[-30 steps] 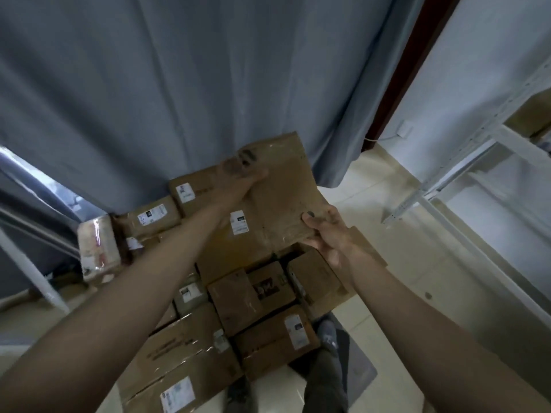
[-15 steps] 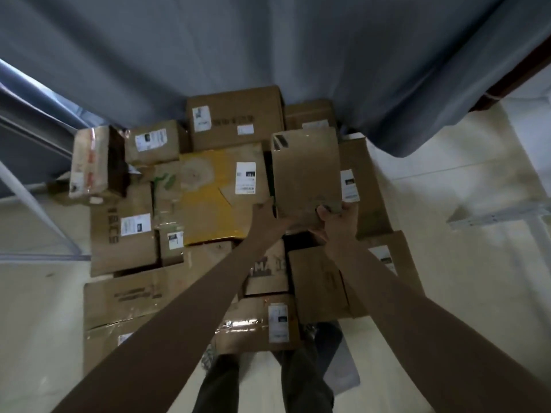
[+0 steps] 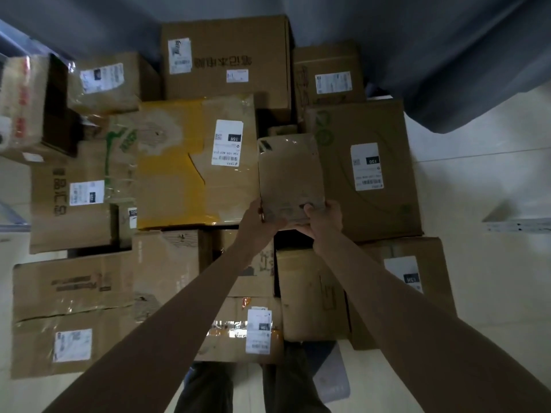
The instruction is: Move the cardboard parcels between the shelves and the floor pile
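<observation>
Both hands' fingertips behind parcel (image 3: 290, 174)

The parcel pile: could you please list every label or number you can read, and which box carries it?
"15H": white label on the yellow-patched box.
"150": label on the big box right of the held parcel.
"15H": labels on the near taped box and the near-right box.
Other labels and box print: too blurred.
</observation>
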